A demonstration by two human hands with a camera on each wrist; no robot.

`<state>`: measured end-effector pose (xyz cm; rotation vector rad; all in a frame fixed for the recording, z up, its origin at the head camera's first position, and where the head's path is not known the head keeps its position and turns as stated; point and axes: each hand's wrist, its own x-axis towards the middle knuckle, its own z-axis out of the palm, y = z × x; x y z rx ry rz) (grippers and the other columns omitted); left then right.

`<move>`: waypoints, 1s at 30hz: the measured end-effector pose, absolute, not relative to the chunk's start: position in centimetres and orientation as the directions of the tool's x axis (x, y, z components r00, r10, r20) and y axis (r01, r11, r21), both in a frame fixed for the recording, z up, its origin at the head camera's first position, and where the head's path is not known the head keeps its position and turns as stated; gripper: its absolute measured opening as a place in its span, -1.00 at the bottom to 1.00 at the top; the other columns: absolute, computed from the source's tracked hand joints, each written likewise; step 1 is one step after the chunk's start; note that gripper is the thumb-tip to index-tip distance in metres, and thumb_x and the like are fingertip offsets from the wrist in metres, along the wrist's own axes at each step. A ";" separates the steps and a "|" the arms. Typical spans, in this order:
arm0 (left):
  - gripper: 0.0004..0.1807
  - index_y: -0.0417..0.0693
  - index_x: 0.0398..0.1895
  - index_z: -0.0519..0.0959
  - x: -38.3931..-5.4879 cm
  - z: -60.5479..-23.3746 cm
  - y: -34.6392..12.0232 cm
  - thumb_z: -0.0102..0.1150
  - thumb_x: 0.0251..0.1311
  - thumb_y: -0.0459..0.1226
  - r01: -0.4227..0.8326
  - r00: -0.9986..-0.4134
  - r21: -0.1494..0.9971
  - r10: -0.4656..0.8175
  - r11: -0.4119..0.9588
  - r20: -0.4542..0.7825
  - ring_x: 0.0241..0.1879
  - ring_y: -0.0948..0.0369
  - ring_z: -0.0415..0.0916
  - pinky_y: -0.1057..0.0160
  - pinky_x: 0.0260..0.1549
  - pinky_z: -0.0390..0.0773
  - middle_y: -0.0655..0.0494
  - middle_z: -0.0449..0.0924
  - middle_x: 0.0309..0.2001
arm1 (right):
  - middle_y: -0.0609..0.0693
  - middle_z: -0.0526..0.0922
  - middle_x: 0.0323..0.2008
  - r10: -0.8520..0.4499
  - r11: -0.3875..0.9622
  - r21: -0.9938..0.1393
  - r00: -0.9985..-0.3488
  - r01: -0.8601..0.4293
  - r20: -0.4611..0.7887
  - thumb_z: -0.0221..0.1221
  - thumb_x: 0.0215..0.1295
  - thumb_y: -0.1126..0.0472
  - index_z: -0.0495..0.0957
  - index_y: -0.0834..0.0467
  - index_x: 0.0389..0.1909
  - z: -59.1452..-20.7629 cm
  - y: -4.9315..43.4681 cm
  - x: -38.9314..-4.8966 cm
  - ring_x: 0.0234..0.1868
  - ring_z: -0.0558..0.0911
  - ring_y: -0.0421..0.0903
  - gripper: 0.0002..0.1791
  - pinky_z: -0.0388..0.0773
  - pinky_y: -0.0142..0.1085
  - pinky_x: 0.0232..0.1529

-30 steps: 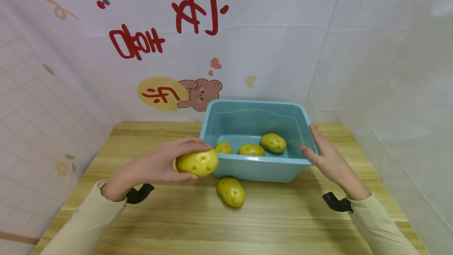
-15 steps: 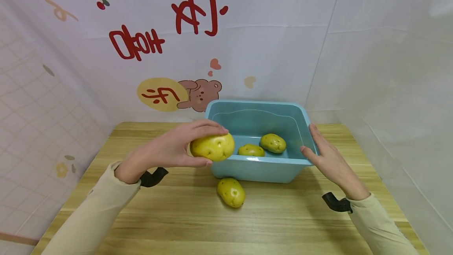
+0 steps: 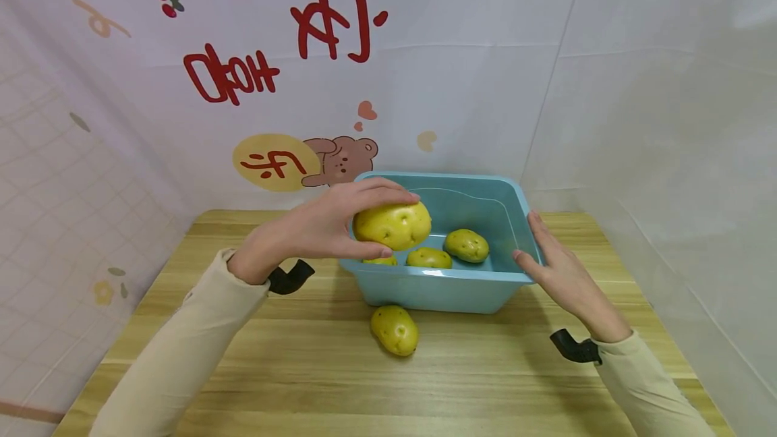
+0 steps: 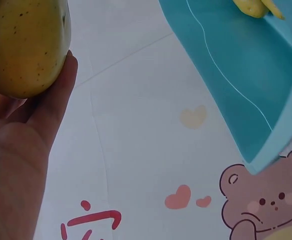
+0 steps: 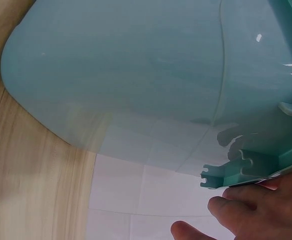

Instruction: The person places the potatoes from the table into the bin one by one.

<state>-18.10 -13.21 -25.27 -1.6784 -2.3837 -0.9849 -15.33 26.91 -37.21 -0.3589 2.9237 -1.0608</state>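
Observation:
A yellow potato [image 3: 394,226] is in my left hand [image 3: 322,222], gripped between thumb and fingers above the left part of a light blue plastic bin [image 3: 443,290]. The left wrist view shows this potato [image 4: 25,50] from its speckled side. My right hand [image 3: 563,278] holds the bin's right rim, thumb over the edge and fingers along the outside. Inside the bin lie a potato [image 3: 466,245] at the right, another potato [image 3: 428,258] near the front wall, and a third potato [image 3: 380,261], mostly hidden by my left hand. One more potato [image 3: 394,330] rests on the table before the bin.
The wood-grain table [image 3: 291,369] reaches back to a white printed backdrop [image 3: 473,86] right behind the bin. Similar sheets hang at the left and right sides. Each wrist wears a black curved piece [image 3: 291,278].
My left hand has carried its potato up and to the right, from beside the bin's front left corner to above its opening. The right hand and the bin have stayed put.

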 end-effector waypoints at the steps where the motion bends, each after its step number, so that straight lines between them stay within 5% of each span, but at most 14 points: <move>1: -0.30 -0.09 0.39 0.49 -18.2 -25.2 -13.0 0.51 0.16 -0.25 0.865 -0.406 0.458 0.823 0.205 0.398 0.20 0.17 0.50 0.19 0.03 0.63 0.04 0.52 0.30 | 0.12 -0.29 0.67 -0.218 0.745 -0.633 -0.973 -0.212 0.069 0.01 0.58 -0.11 -0.33 0.05 0.69 -37.2 26.9 -15.3 0.62 -0.15 0.34 -0.07 -0.08 0.44 0.43; 30: -0.27 0.08 0.49 0.43 -23.8 -26.6 -6.9 0.40 0.24 -0.08 0.802 -0.511 0.479 0.824 0.356 0.243 0.15 0.23 0.46 0.18 0.09 0.46 0.17 0.49 0.36 | 0.08 -0.31 0.67 -0.227 0.730 -0.648 -0.971 -0.219 0.072 0.02 0.59 -0.12 -0.33 0.03 0.69 -37.3 26.9 -15.1 0.62 -0.17 0.32 -0.07 -0.10 0.41 0.45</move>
